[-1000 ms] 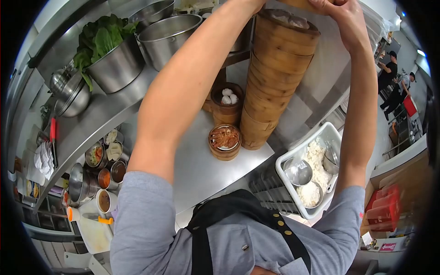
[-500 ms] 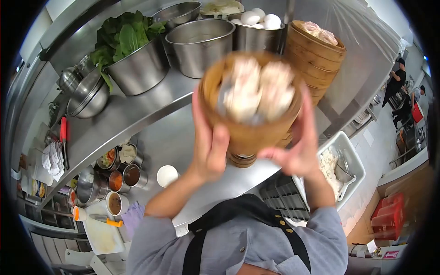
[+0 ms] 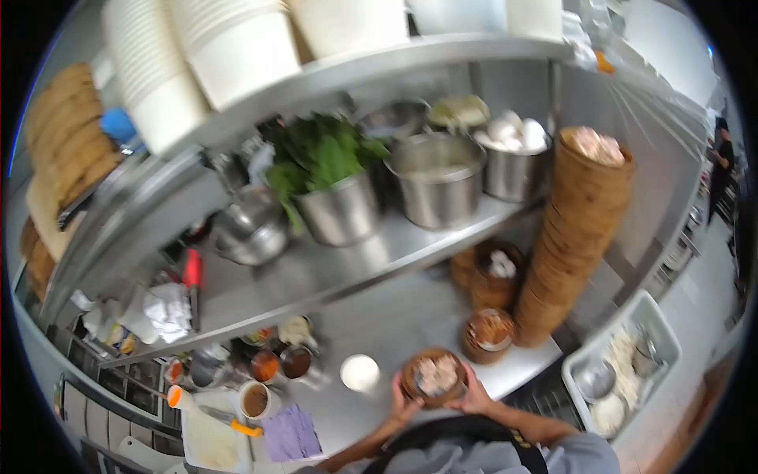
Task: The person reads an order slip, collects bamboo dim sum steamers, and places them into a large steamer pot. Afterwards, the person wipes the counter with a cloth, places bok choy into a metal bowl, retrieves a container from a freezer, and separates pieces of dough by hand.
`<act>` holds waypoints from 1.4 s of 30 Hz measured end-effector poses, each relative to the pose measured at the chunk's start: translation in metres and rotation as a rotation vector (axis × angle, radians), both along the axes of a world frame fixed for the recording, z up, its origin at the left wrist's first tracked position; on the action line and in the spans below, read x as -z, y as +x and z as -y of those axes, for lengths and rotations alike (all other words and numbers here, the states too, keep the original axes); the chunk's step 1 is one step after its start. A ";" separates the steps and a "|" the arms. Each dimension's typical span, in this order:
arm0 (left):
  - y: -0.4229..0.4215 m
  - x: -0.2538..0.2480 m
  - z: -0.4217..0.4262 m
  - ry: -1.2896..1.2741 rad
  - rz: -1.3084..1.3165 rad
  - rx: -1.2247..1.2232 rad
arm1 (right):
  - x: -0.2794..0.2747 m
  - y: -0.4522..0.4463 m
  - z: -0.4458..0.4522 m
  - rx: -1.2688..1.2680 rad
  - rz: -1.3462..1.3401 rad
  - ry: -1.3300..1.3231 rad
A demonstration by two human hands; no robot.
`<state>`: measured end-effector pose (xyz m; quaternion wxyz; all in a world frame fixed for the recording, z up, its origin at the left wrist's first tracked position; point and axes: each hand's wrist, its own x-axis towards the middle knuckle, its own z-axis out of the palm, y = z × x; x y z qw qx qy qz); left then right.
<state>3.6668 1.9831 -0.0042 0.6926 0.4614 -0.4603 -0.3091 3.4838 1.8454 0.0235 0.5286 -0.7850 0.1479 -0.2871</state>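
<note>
Low at the front edge of the steel counter I hold a round bamboo steamer (image 3: 433,402) between both hands. Pale pinkish pieces that look like dumplings (image 3: 436,374) lie inside it. My left hand (image 3: 403,403) grips its left side, and my right hand (image 3: 474,394) is wrapped round the right side. To the left stands a white cup (image 3: 360,373). Just behind on the right sits another bamboo steamer (image 3: 483,355) with reddish-brown food. Beyond that is one holding white pieces (image 3: 501,265). A tall stack of bamboo steamers (image 3: 570,237) rises at the right.
Above the counter, a steel shelf (image 3: 379,276) carries leafy greens (image 3: 328,154), metal pots and eggs (image 3: 517,130). White containers fill the top shelf. Sauce pots, a purple cloth (image 3: 290,433) and a cutting board (image 3: 213,442) lie left. A white tub (image 3: 663,367) stands right.
Both hands have lowered the steamer from close before the camera down to the counter's front. The view has tilted up, bringing the top shelf into sight.
</note>
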 end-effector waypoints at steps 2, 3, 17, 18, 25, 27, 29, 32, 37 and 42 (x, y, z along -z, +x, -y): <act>0.004 0.026 -0.008 0.067 0.026 -0.025 | 0.031 -0.003 -0.006 0.033 -0.059 -0.094; 0.013 0.045 -0.006 0.037 0.094 0.014 | 0.042 0.000 -0.004 0.068 -0.080 -0.148; 0.031 -0.025 -0.030 0.217 0.293 0.043 | -0.061 -0.015 0.034 0.458 0.055 0.157; 0.030 -0.050 -0.031 0.378 0.366 -0.050 | -0.063 -0.015 0.059 0.420 0.227 0.206; 0.037 -0.154 0.081 0.177 -0.050 -0.085 | -0.121 -0.001 0.136 0.480 0.478 0.904; 0.035 -0.144 0.140 0.199 -0.024 -0.017 | -0.144 0.016 0.140 0.776 0.365 0.901; 0.024 -0.149 0.194 0.287 -0.031 0.080 | -0.150 0.026 0.146 0.857 0.260 0.934; 0.017 -0.151 0.278 0.561 -0.156 0.152 | -0.177 0.043 0.134 0.647 0.333 0.942; 0.015 -0.105 0.384 0.547 -0.339 0.110 | -0.139 0.063 0.177 0.882 0.228 0.899; 0.034 -0.064 0.409 0.502 -0.518 0.169 | -0.127 0.070 0.204 0.927 0.238 0.933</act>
